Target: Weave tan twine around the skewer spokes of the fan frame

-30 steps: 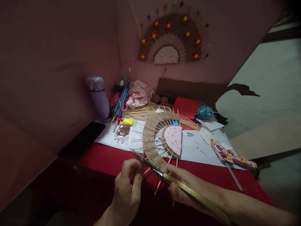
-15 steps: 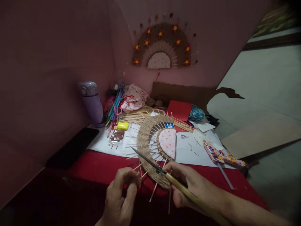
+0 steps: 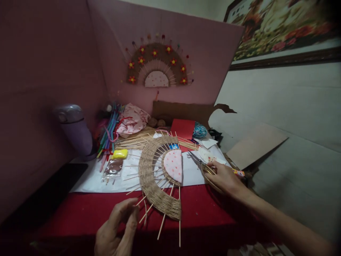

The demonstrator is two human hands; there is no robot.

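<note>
A woven twine half-ring [image 3: 149,170] on thin wooden sticks lies over the table's near part, its stick ends pointing out toward me. At its centre is a half-round pad [image 3: 173,165] of white cloth with pink dots. My left hand [image 3: 117,227] is at the lower left, thumb and forefinger closed about the end of one wooden stick [image 3: 142,200]. A loose strand of twine [image 3: 145,209] hangs beside it. My right hand [image 3: 223,177] holds scissors [image 3: 204,166] to the right of the pad, blades pointing up and left over white paper.
At the left stand a purple bottle [image 3: 76,133] and a dark flat object [image 3: 45,195]. Yellow clay [image 3: 119,154], a brown packet [image 3: 114,166], pipe cleaners [image 3: 109,128], loose sticks [image 3: 130,144], red card [image 3: 182,128] and blue yarn [image 3: 199,130] lie behind. A finished half-round decoration [image 3: 157,64] hangs on the pink wall.
My right hand has carried the scissors away from the woven half-ring to the right. The view has shifted, showing more of the right wall. My left hand stays by the stick ends.
</note>
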